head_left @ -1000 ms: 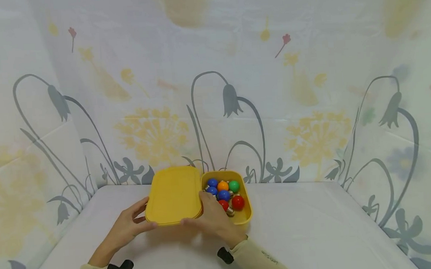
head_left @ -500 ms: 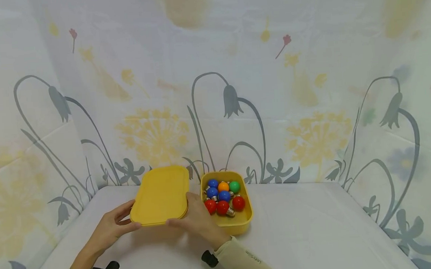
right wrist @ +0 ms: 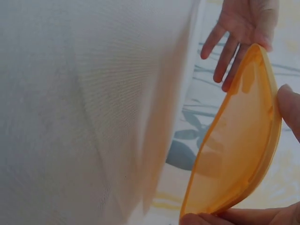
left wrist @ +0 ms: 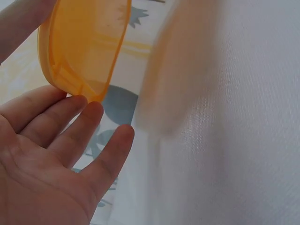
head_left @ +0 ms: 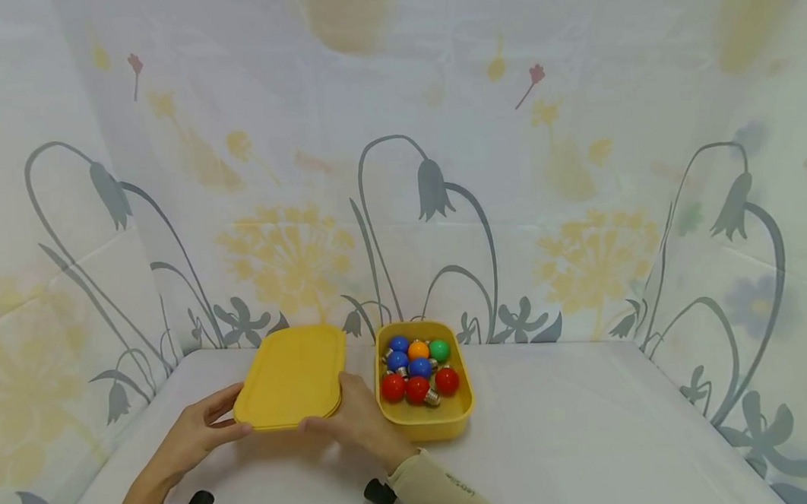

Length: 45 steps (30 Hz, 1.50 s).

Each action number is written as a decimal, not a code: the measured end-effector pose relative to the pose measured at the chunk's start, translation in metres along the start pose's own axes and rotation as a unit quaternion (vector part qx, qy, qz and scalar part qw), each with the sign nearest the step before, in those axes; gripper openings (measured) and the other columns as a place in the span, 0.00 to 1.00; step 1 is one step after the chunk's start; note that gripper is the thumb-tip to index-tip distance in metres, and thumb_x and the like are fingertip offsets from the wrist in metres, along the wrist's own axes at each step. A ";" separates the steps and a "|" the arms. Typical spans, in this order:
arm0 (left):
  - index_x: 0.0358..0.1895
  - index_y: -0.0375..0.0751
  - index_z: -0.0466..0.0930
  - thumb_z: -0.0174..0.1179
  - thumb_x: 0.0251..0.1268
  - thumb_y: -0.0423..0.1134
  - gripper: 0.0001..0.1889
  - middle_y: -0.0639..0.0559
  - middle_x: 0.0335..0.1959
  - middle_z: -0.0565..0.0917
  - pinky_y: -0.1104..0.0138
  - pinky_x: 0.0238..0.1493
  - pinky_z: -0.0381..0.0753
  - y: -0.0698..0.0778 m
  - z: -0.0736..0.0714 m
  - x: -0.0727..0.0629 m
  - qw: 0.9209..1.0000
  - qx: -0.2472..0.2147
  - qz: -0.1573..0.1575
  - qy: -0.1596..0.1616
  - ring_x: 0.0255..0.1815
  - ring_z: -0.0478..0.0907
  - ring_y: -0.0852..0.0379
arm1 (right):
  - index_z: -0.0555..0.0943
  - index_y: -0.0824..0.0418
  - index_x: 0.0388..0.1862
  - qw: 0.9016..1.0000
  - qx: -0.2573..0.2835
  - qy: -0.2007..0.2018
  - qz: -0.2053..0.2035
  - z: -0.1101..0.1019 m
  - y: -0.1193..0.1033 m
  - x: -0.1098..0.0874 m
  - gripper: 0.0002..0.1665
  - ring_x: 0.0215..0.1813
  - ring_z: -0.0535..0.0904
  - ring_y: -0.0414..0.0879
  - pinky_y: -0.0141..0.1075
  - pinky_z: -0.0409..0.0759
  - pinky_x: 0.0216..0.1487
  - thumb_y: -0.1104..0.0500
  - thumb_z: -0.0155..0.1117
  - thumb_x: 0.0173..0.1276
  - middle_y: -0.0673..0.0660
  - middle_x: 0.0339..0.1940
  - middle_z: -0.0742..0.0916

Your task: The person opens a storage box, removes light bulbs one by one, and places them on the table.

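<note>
Between my two hands is a yellow plastic lid, its underside facing the table in the wrist views. My left hand holds the lid's left side, thumb at the near corner. On the right side, my right hand grips the lid with its thumb on the near edge. In the left wrist view, several fingertips support the rim from below. The lid looks raised above the white table, with a shadow under it. Right of it stands a yellow box without a cover, holding several small coloured bulbs.
The bulbs are red, blue, orange and green, with metal screw bases. White cloth covers the table. A flower-printed curtain hangs behind and at both sides. Black wrist cameras sit at the sleeves.
Both hands have carried the lid leftward, away from beside the box, and lately a little lower. The near left part of the box, covered before, now shows fully.
</note>
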<state>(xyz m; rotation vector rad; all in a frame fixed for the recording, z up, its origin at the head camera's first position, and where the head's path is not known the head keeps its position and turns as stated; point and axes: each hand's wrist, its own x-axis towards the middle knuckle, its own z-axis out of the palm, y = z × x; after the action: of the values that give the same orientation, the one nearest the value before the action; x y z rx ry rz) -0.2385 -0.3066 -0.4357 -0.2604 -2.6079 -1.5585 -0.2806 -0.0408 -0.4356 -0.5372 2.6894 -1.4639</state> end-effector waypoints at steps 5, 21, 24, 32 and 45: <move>0.69 0.26 0.61 0.69 0.57 0.42 0.40 0.31 0.66 0.67 0.66 0.52 0.81 -0.005 -0.002 0.000 1.000 0.001 0.004 -0.005 0.64 0.68 0.35 | 0.73 0.59 0.56 0.999 -0.024 -0.011 0.027 0.001 0.000 -0.001 0.48 0.47 0.73 0.44 0.44 0.74 0.60 0.36 0.79 0.41 0.50 0.48 0.79; 0.67 0.26 0.64 0.70 0.55 0.46 0.41 0.32 0.64 0.71 0.58 0.55 0.79 -0.010 0.003 0.001 0.999 0.040 -0.025 -0.022 0.64 0.69 0.38 | 0.72 0.62 0.60 0.992 -0.027 -0.045 0.111 0.003 0.003 0.001 0.54 0.44 0.73 0.48 0.49 0.75 0.59 0.37 0.80 0.38 0.55 0.50 0.80; 0.66 0.27 0.66 0.70 0.54 0.47 0.41 0.33 0.63 0.72 0.54 0.55 0.78 -0.010 0.002 0.001 0.997 0.062 -0.027 -0.021 0.63 0.69 0.38 | 0.70 0.63 0.62 0.991 -0.044 -0.052 0.118 0.003 0.003 0.002 0.56 0.46 0.74 0.49 0.50 0.74 0.61 0.36 0.80 0.39 0.56 0.53 0.80; 0.63 0.29 0.71 0.73 0.48 0.53 0.42 0.31 0.61 0.73 0.45 0.53 0.76 -0.009 0.002 0.000 0.986 0.155 -0.050 -0.022 0.59 0.72 0.33 | 0.72 0.64 0.57 0.988 -0.078 -0.069 0.110 0.004 0.006 0.004 0.50 0.42 0.73 0.48 0.45 0.77 0.56 0.39 0.81 0.40 0.55 0.46 0.81; 0.62 0.28 0.72 0.74 0.45 0.55 0.44 0.28 0.60 0.73 0.37 0.57 0.67 -0.010 0.004 -0.001 0.976 0.210 -0.044 -0.046 0.63 0.63 0.26 | 0.75 0.59 0.51 0.985 -0.096 -0.091 0.113 0.005 0.012 0.005 0.42 0.38 0.72 0.47 0.42 0.78 0.50 0.42 0.82 0.40 0.50 0.36 0.79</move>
<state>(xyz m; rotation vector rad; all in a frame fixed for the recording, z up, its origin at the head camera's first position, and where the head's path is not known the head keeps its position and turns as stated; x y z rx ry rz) -0.2393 -0.3081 -0.4462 -0.1865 -2.9712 -0.9937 -0.2881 -0.0404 -0.4476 -0.3389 2.6570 -1.0532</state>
